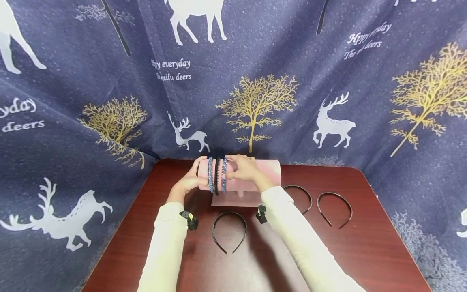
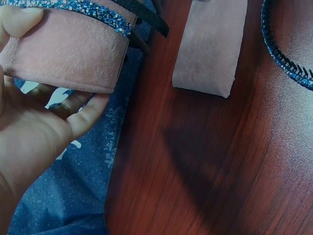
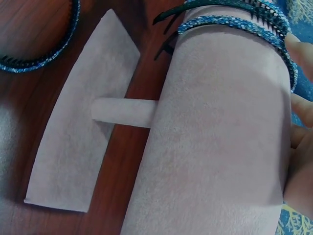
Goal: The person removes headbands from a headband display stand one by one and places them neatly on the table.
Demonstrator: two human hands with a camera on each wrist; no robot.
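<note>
A pink, fabric-covered headband stand [image 1: 268, 172] has a horizontal roll on a short post above a flat base [image 2: 210, 54]. Three headbands circle the roll's left part: a glittery blue one [image 1: 210, 174], a black one [image 1: 216, 178] and another glittery blue one [image 3: 230, 22]. My left hand [image 1: 189, 178] grips the roll's left end, fingers curled round it and thumb beside the outer blue headband [image 2: 93, 13]. From the right, my right hand [image 1: 245, 167] reaches over the roll and holds the inner blue headband between thumb and fingers. Its thumb is hidden in the right wrist view.
One dark glittery headband [image 1: 230, 213] lies on the red-brown wooden table [image 1: 365, 251] in front of the stand. Two more, a nearer one [image 1: 310, 198] and a farther one [image 1: 351, 209], lie to the right. A blue patterned cloth [image 1: 303, 52] hangs behind the table.
</note>
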